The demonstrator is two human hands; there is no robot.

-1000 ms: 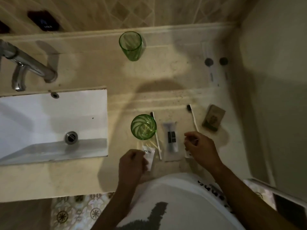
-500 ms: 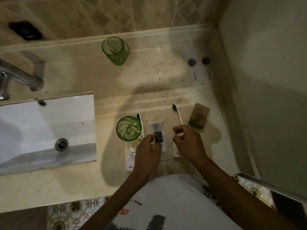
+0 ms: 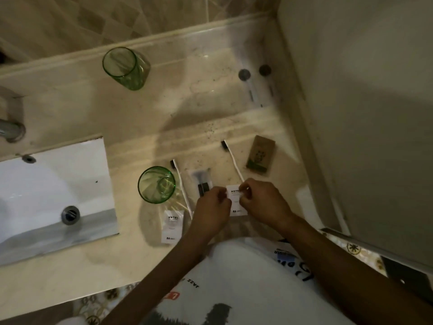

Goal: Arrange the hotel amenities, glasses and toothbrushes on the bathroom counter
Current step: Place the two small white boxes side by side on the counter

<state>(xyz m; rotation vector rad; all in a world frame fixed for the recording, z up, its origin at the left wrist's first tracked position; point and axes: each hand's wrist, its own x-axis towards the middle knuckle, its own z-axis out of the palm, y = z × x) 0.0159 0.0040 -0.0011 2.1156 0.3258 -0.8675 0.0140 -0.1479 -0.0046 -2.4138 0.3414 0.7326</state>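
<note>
I see both hands, left hand and right hand, pinching the white sachet just right of the near glass; risk: a left-elbow swing tips that glass.

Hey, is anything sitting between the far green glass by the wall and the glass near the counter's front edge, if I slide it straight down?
Nothing visible blocks it. The far green glass and the near glass have only bare counter between them. The nearest toothbrush lies just right of the near glass, off that line.
</note>
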